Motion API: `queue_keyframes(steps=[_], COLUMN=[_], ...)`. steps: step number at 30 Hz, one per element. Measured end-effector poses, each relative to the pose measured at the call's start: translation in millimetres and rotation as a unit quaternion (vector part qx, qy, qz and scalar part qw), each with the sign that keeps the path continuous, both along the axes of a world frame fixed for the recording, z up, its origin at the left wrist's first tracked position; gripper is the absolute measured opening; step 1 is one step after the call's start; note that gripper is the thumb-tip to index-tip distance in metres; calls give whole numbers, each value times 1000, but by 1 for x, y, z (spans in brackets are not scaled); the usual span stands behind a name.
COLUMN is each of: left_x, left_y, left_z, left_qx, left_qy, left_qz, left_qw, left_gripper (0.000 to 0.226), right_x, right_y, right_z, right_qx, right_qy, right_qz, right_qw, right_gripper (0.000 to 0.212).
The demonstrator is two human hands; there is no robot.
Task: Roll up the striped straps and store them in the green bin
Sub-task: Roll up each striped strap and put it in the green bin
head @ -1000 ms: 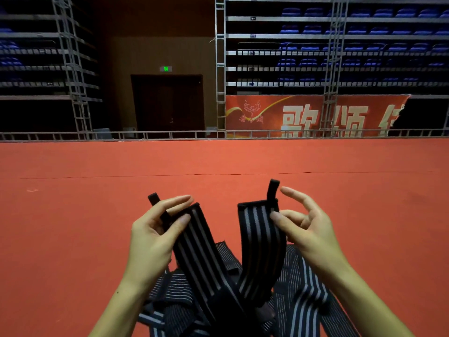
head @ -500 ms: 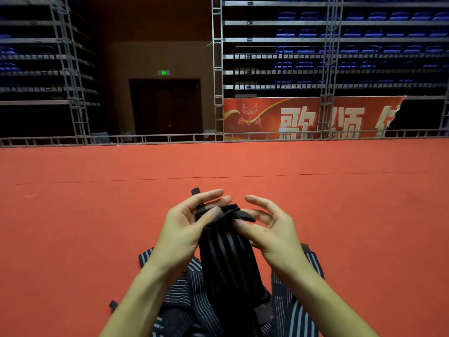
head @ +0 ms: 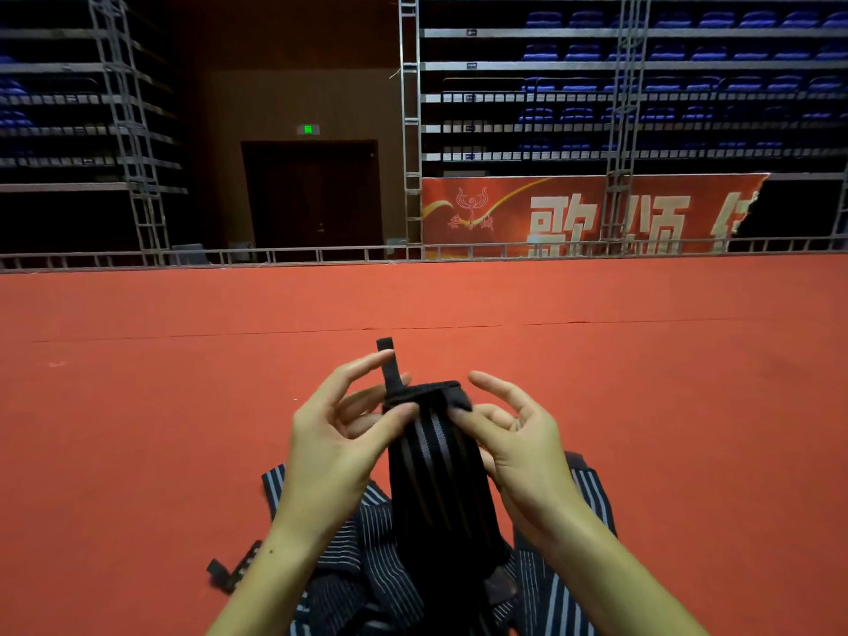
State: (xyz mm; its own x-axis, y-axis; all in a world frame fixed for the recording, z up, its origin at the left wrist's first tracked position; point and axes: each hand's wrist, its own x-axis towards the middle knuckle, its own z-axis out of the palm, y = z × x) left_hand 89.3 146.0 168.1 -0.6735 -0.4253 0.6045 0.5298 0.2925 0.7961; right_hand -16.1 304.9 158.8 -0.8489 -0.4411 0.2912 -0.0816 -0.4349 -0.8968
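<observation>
Fingers of the left hand [head: 335,445] and right hand [head: 518,447] pinch the top corners of a doubled striped strap [head: 431,456], held upright above the strap pile [head: 367,566]. Roll from this aligned end, tight and even. Open red carpet [head: 137,429] surrounds; no green bin in view.

striped strap [head: 433,456] woven matt cloth; floor [head: 183,406] matt red carpet; truss [head: 410,130] dull metal
</observation>
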Motion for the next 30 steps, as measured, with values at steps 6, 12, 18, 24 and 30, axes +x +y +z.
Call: queue_keyframes(steps=[6,12,18,24,30], left_x=[2,3,1,-11,-18], left_y=[0,13,23,25,12], left_z=[8,15,22,68,111], left_qx=[27,30,63,28,-23], left_qy=[-5,13,35,103,119], left_qz=[-40,-26,0,60,52], left_qw=[999,999,997,992,991], left_gripper=[55,61,77,76,73], right_x=[4,2,-7,-14,-34], right_y=[8,3,-6,-17,-1], right_z=[12,31,69,105,105], right_qx=[64,-6,-18,-43,37], right_qy=[154,189,232,255,266], right_qz=[-50,-78,-94,-92,-12], right_qw=[985,979,968,962,963], right_gripper=[57,57,57,56,59])
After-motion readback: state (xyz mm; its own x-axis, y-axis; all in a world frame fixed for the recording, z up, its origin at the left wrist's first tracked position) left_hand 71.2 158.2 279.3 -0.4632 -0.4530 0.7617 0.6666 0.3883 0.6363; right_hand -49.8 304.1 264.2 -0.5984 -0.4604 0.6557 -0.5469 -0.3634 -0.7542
